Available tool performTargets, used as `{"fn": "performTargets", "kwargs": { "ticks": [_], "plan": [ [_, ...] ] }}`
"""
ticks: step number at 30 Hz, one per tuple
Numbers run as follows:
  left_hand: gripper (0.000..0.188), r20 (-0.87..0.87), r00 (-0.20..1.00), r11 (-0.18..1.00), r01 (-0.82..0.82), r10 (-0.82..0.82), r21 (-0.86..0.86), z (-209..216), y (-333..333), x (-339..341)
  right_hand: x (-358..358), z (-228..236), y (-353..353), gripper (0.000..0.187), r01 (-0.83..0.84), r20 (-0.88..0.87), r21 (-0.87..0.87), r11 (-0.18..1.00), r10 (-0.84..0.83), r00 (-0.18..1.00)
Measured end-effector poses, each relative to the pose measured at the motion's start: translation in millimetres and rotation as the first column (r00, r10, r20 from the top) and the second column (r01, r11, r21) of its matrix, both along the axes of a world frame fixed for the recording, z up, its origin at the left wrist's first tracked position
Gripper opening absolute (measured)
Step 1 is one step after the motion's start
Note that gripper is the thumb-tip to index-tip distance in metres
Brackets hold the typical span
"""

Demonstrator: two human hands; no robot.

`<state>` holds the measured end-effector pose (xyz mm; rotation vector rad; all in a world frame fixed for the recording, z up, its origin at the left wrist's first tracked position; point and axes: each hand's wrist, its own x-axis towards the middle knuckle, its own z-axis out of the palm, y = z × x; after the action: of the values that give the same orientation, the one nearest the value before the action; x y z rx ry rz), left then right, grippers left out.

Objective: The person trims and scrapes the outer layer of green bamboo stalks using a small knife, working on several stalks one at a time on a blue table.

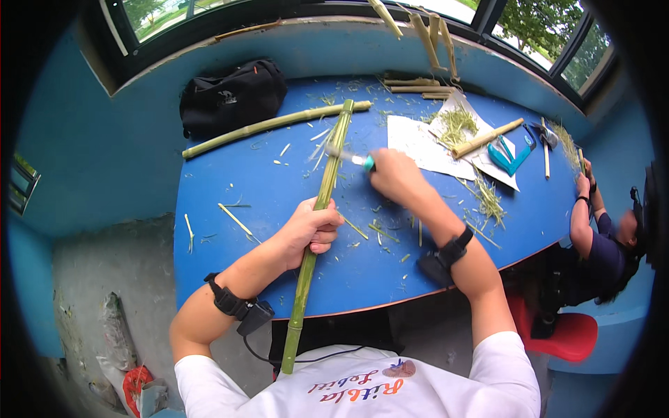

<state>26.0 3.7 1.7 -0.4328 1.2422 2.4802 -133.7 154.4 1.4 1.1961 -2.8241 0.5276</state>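
Note:
A green bamboo pole (304, 289) slants across the blue table (223, 265), its near end reaching my white shirt. Around its middle, the fingers of my left hand (311, 226) are wrapped tightly. My right hand (398, 174) grips a knife by its teal handle (368, 164). The knife's blade (343, 154), slightly blurred, lies across the upper part of the pole; whether it cuts in cannot be made out. Thin green shavings (322, 143) lie beside the pole there. The pole's far end rests near a second, paler bamboo pole (268, 130).
A black bag (233, 97) sits at the back left. To the right are paper sheets (418, 143) with shavings, a short bamboo piece (488, 138) and a teal-framed tool (514, 159). Another person (599, 237) works at the right end, by a red seat (568, 339).

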Motion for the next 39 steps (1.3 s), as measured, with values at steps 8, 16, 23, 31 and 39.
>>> {"fn": "performTargets", "kwargs": {
  "ticks": [8, 16, 23, 31, 39],
  "plan": [
    [0.023, -0.041, 0.999, 0.993, 0.027, -0.032, -0.111, 8, 2, 3, -26, 19, 23, 0.016, 0.102, 0.045, -0.019, 0.995, -0.101, 0.994],
    [0.012, -0.14, 0.99, 0.998, -0.02, 0.011, -0.058, -1, 5, -4, 16, 23, 9, 0.013, -0.16, 0.081, 0.054, 0.986, 0.156, 0.984],
    [0.008, -0.117, 0.992, 0.997, -0.06, 0.054, -0.049, -13, 1, -4, 17, 7, 1, 0.014, -0.24, 0.11, 0.083, 0.967, 0.23, 0.967],
    [0.01, -0.07, 0.994, 0.982, 0.07, -0.083, -0.174, -8, 0, -14, -27, -10, 7, 0.016, 0.06, -0.006, 0.088, 0.994, -0.059, 0.998],
    [0.007, -0.1, 0.994, 0.993, 0.036, -0.047, -0.109, -22, -20, -12, -22, -8, -7, 0.017, -0.024, 0.043, -0.035, 0.999, 0.026, 0.999]
  ]
}}
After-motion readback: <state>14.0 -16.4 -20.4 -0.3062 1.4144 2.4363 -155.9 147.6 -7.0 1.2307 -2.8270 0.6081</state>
